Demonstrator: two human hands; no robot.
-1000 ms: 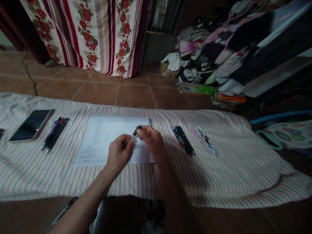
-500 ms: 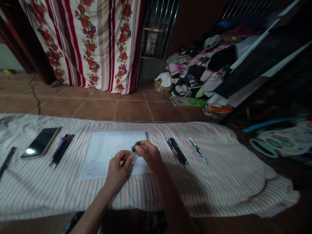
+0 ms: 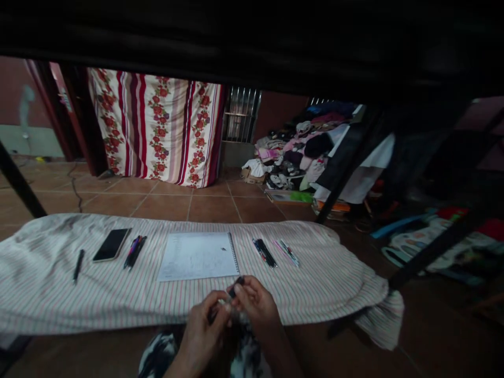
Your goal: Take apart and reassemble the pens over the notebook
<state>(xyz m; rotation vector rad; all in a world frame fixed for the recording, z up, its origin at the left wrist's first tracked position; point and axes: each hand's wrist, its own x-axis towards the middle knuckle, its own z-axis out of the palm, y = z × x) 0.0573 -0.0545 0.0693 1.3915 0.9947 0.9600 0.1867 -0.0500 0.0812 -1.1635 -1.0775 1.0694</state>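
Observation:
My left hand (image 3: 207,325) and my right hand (image 3: 258,304) are close together in front of the notebook, near the cloth's front edge. Between their fingertips is a slim pen (image 3: 236,286) with a dark end; its lower part is blurred and partly covered. My right hand pinches the dark end, while my left thumb and fingers close on the other end. Behind them, an open spiral notebook (image 3: 192,257) lies flat, with a small dark piece (image 3: 223,249) on its page. Pens (image 3: 264,253) lie right of the notebook, beside thinner pink and white pens (image 3: 287,253).
Left of the notebook lie more pens (image 3: 135,252), a phone (image 3: 112,244) and a single black pen (image 3: 79,266). A striped cloth (image 3: 315,294) covers the low surface. Dark posts (image 3: 346,168) and an overhead beam (image 3: 236,47) frame the view. Clothes (image 3: 299,147) are piled behind.
My view has drawn back and a dark beam now crosses the top. Both hands have come off the notebook toward me, still holding the pen. The small dark piece on the page now shows.

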